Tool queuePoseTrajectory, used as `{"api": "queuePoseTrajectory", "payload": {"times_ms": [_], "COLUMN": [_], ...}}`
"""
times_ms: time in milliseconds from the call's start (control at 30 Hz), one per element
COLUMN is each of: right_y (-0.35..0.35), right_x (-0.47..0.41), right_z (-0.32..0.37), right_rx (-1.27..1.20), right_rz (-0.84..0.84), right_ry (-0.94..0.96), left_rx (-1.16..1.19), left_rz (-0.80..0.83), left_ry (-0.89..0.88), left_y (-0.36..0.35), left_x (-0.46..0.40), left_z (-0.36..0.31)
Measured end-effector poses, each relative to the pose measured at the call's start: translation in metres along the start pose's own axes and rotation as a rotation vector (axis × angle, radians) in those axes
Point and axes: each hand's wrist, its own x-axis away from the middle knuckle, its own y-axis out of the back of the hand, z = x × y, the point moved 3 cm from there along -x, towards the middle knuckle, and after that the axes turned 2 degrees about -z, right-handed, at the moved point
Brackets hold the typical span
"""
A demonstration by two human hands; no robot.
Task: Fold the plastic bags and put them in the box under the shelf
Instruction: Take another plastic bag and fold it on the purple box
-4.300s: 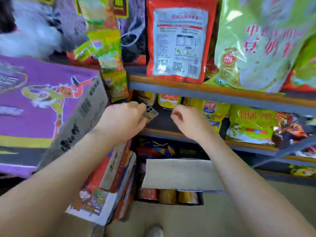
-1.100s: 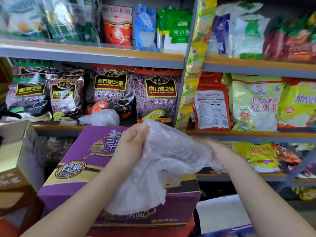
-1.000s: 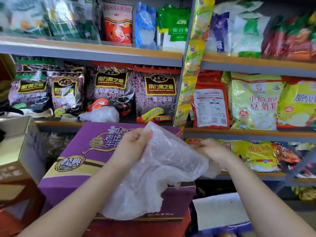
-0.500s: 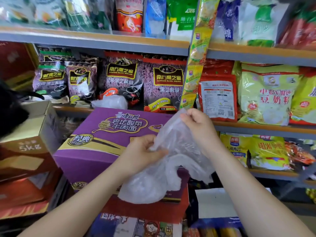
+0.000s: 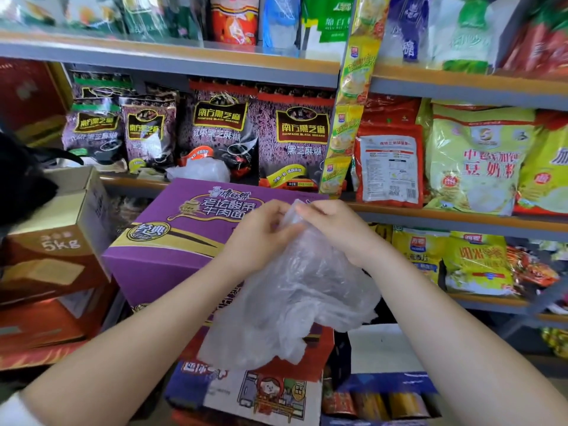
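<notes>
Shop shelves packed with snack bags behind, a purple carton stacked in front. Clear plastic bag held up over the carton, top edge pinched between left hand and right hand, fingers of both curled onto the film, rest hanging crumpled. Second crumpled plastic bag lying on the shelf behind the carton. Open box low down beneath the shelves.

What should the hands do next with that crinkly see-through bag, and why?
Probably bring the top corners together and fold it in half. Both the left hand and right hand pinch the plastic bag at its top, while the rest hangs loose and crumpled, not yet folded.
</notes>
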Motion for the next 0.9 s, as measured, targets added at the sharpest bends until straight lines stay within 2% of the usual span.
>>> {"api": "queuePoseTrajectory", "payload": {"times_ms": [67,133,233,300,367,433,533,600,667,767,833,900], "right_y": [0.003,0.010,0.021,0.026,0.031,0.033,0.029,0.022,0.018,0.028,0.036,0.039], "right_x": [0.006,0.015,0.030,0.034,0.034,0.033,0.033,0.032,0.031,0.031,0.034,0.039], "right_z": [0.006,0.005,-0.014,-0.029,-0.036,-0.037,-0.027,-0.017,-0.012,-0.012,-0.020,-0.030], "right_rx": [-0.027,0.071,0.231,0.342,0.362,0.290,0.198,0.074,-0.033,-0.137,-0.060,0.157], "right_rz": [0.110,0.204,0.358,0.368,0.312,0.273,0.286,0.324,0.327,0.243,0.296,0.349], "right_ry": [0.030,0.068,0.016,0.003,-0.023,-0.059,-0.060,-0.032,0.004,0.012,0.033,0.064], "left_rx": [-0.127,-0.122,-0.102,-0.070,-0.093,-0.249,-0.554,-0.610,-0.632,-0.551,-0.470,-0.402], "left_rz": [-0.101,-0.218,-0.429,-0.527,-0.476,-0.367,-0.234,-0.028,0.135,0.166,0.122,0.081], "left_ry": [-0.069,-0.060,0.028,0.128,0.204,0.138,-0.304,-0.486,-0.440,-0.294,-0.292,-0.255], "left_y": [0.000,0.008,0.023,0.029,0.029,0.027,0.017,0.002,-0.011,-0.014,-0.010,-0.005], "left_x": [-0.003,-0.002,0.004,0.010,0.018,0.024,0.021,0.019,0.018,0.016,0.015,0.015], "left_z": [-0.005,-0.001,0.009,0.020,0.031,0.036,0.024,0.014,0.009,0.018,0.026,0.035]}}
